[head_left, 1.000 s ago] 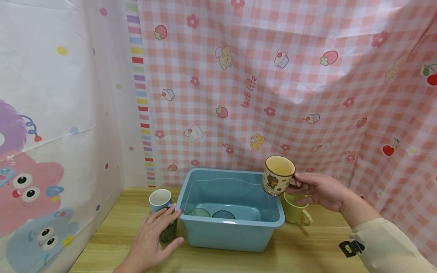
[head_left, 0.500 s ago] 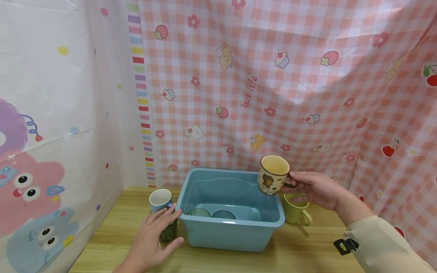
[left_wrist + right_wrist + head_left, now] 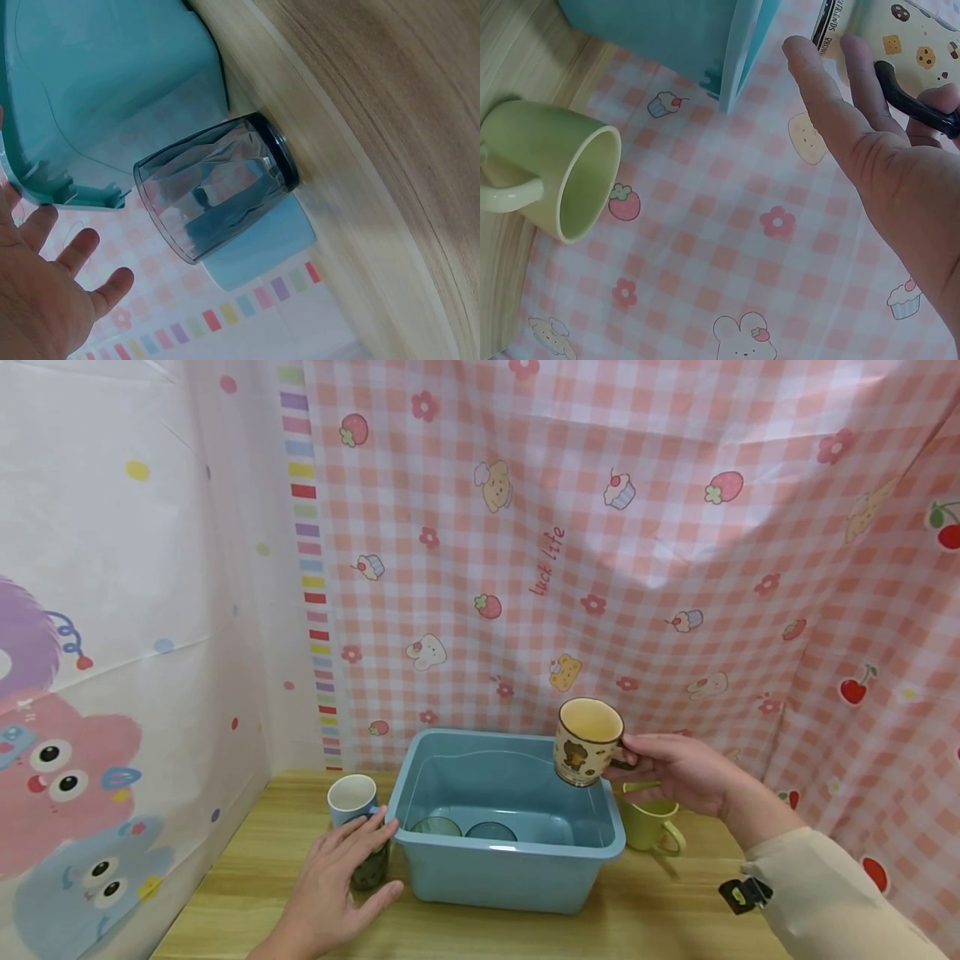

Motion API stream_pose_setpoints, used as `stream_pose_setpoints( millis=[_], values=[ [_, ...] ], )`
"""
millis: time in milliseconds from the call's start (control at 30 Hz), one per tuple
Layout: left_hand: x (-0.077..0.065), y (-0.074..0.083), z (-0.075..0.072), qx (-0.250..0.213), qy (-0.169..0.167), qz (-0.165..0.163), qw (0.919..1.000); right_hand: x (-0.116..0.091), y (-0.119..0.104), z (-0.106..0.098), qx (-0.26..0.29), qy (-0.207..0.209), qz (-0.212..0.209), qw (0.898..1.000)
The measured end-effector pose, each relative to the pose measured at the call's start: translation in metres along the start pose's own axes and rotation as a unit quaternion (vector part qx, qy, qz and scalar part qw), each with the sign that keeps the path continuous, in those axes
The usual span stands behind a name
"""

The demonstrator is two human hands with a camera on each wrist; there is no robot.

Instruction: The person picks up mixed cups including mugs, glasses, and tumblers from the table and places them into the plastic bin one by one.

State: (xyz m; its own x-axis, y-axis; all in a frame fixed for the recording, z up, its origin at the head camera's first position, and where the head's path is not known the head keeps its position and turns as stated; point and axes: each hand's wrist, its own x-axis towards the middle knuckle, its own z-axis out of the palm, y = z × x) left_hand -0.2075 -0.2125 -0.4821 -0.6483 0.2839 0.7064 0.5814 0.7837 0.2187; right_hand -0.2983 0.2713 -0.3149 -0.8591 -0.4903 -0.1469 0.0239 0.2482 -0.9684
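My right hand (image 3: 682, 772) pinches the dark handle of a cream mug (image 3: 585, 747) with a brown bear print. The mug hangs upright over the right end of a blue plastic basin (image 3: 495, 877). In the right wrist view, cookie prints show on the mug (image 3: 915, 45). My left hand (image 3: 333, 877) has its fingers spread, the fingertips at the basin's left rim. Beside that hand stand a dark clear glass (image 3: 217, 187), partly covered by it in the head view, and a blue mug (image 3: 348, 802) with a white inside. Two glass pieces (image 3: 491, 832) lie in the basin.
A yellow-green mug (image 3: 651, 827) stands upright on the wooden table (image 3: 660, 910), close to the basin's right side. Behind the table hangs a pink checked curtain (image 3: 450, 568). A white curtain (image 3: 187, 693) with cartoon prints borders the left.
My right hand has carried the cream mug leftward, from the basin's right edge to farther over its opening. The left hand and the basin have stayed in place.
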Motion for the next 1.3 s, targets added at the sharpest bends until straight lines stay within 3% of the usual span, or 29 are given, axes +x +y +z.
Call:
stream_pose_setpoints(
  millis=[300, 800, 1300],
  values=[
    [-0.001, -0.001, 0.001, 0.004, -0.001, 0.001, 1.0000, 0.008, -0.003, 0.010, 0.001, 0.010, 0.013, 1.000],
    [-0.001, -0.001, 0.002, 0.007, -0.002, 0.000, 1.0000, 0.018, -0.011, 0.023, 0.009, -0.007, 0.009, 1.000],
    [0.001, 0.001, -0.001, 0.000, -0.003, -0.008, 1.0000, 0.030, -0.022, 0.037, -0.007, 0.009, 0.019, 1.000]
  ],
)
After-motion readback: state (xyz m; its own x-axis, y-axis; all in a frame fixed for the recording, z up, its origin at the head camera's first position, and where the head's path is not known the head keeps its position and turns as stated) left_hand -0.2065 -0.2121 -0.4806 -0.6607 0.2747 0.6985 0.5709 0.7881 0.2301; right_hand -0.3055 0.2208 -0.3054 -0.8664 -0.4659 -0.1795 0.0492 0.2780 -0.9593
